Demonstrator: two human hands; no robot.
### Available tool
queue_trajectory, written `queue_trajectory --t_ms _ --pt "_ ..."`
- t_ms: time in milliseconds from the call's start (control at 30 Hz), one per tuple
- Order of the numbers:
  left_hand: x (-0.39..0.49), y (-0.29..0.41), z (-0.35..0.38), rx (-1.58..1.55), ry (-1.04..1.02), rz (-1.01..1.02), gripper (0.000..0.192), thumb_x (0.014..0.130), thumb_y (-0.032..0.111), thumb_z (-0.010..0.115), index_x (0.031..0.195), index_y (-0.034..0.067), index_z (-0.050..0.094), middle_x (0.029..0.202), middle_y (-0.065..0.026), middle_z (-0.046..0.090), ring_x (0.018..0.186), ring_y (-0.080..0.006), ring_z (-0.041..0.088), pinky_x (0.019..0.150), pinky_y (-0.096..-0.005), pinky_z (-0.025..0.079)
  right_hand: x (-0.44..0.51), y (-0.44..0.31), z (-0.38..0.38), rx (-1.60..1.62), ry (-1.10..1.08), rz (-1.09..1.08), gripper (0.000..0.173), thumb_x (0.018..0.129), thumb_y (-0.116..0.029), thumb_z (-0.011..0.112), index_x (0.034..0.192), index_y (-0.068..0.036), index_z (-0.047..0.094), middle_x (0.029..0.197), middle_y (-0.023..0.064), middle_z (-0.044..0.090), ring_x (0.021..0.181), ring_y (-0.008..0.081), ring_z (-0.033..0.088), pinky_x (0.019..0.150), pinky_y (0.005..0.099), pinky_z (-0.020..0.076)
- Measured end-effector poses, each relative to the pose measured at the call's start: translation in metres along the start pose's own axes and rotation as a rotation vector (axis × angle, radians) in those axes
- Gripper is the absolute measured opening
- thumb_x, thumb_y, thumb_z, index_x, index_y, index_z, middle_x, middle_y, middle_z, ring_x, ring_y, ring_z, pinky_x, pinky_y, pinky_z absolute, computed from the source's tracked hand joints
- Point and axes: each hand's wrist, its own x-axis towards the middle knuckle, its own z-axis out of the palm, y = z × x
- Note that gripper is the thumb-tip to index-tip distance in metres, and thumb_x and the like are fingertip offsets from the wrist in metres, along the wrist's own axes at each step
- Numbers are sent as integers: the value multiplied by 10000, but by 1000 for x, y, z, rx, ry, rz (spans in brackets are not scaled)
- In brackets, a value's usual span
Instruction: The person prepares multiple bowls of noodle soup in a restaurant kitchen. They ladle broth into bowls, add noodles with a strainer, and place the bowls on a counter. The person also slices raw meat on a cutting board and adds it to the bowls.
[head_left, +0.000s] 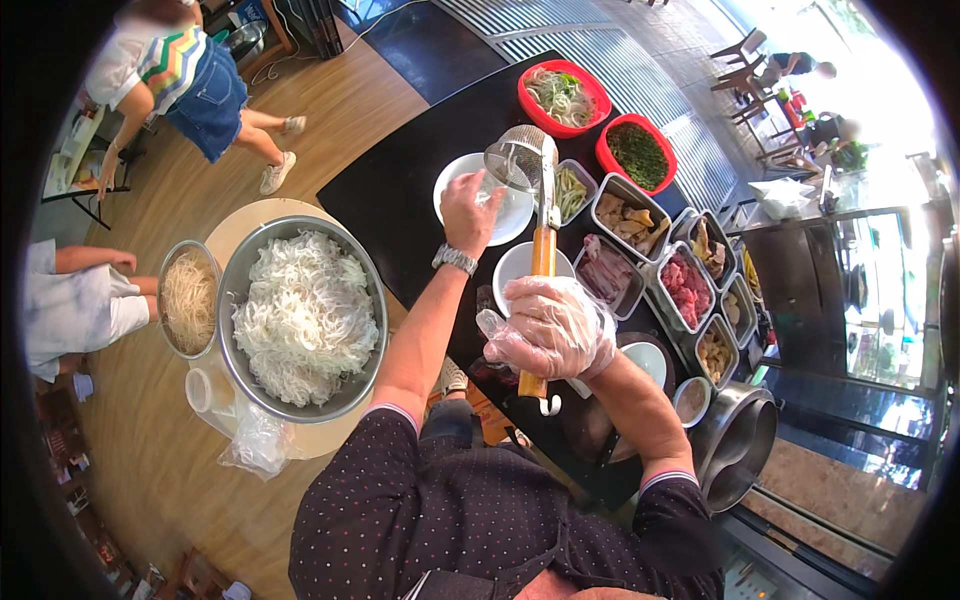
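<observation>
My right hand (551, 328), in a clear plastic glove, grips the wooden handle (544, 251) of a noodle strainer. Its wire-mesh basket (516, 156) hangs over the right edge of a white bowl (452, 176). What the basket holds I cannot tell. Bare and with a metal watch at the wrist, my left hand (471, 214) reaches over that bowl, fingers bent and thumb apart. Something pale shows between thumb and fingers, too unclear to name. Nearer to me, a second white bowl (514, 266) is partly covered by the handle and glove.
Metal trays of raw red meat (684, 289) and other pieces line the table's right side, with red tubs of sliced onion (561, 97) and chopped greens (636, 154) beyond. Left stands a steel basin of white noodles (304, 322). A steel pot (739, 450) is lower right. Two people (187, 82) are left.
</observation>
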Motion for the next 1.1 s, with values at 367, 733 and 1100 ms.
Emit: queue_trajectory --t_ms 367,733,1100 --pt "11 -19 5 285 -363 136 119 827 240 763 849 130 803 866 -113 732 812 -322 677 732 -469 522 -2 -6 -28 -114 28 100 340 714 -214 815 1011 -166 654 849 23 661 849 266 684 881 476 593" --pt "70 30 -23 642 -685 468 187 924 161 596 993 156 770 1029 -81 738 1030 -271 689 916 -450 513 -25 -65 -112 -551 548 225 158 923 -135 708 894 -37 588 824 124 668 758 356 700 702 473 604" --pt "-47 204 -205 -131 -245 549 501 906 217 725 1356 36 598 1369 -186 557 1246 -365 551 1049 -461 449 3 -143 -128 187 766 411 284 1003 -253 614 803 -57 569 722 44 550 680 206 532 639 351 489"
